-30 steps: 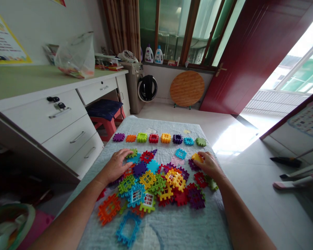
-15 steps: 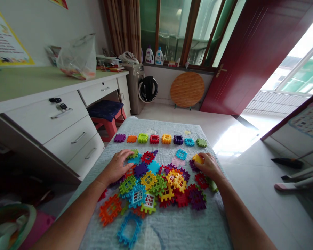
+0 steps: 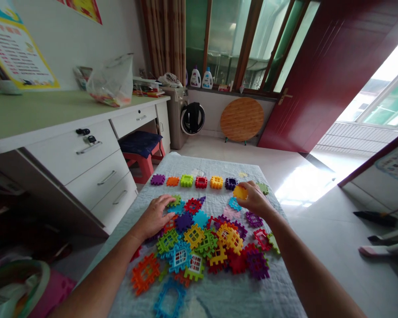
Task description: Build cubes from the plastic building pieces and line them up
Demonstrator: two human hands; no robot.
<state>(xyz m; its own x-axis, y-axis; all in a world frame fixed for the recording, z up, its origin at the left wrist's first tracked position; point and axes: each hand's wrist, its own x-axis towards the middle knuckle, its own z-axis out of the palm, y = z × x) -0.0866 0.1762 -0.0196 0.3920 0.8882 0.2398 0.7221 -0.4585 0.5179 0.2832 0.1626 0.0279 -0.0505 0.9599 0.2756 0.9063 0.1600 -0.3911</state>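
My right hand [image 3: 258, 198] pinches a solid yellow interlocking plastic building tile [image 3: 240, 192] and holds it up over the far right of the pile, near the blue tile [image 3: 234, 203]. My left hand [image 3: 155, 217] rests at the pile's left edge, its fingers apart, fingertips at a light green tile [image 3: 175, 201]. Between the hands lies a loose heap of notched square tiles in many colours, among them a dark purple tile [image 3: 184, 221] and a yellow window tile [image 3: 194, 236]. Behind it runs a row of coloured tiles, including a red one [image 3: 201, 182]; my right hand hides part of that row.
The tiles lie on a cloth-covered table [image 3: 215, 165]. To the left are a drawer desk [image 3: 93, 163] with a plastic bag [image 3: 111, 84], a stool [image 3: 141, 145] and a pink bin [image 3: 53, 287]. A washing machine [image 3: 178, 119] and a red door [image 3: 298, 88] stand beyond.
My right hand has lifted the yellow tile off the right side of the pile and moved it left and away from me, uncovering a purple tile. My left hand stays put.
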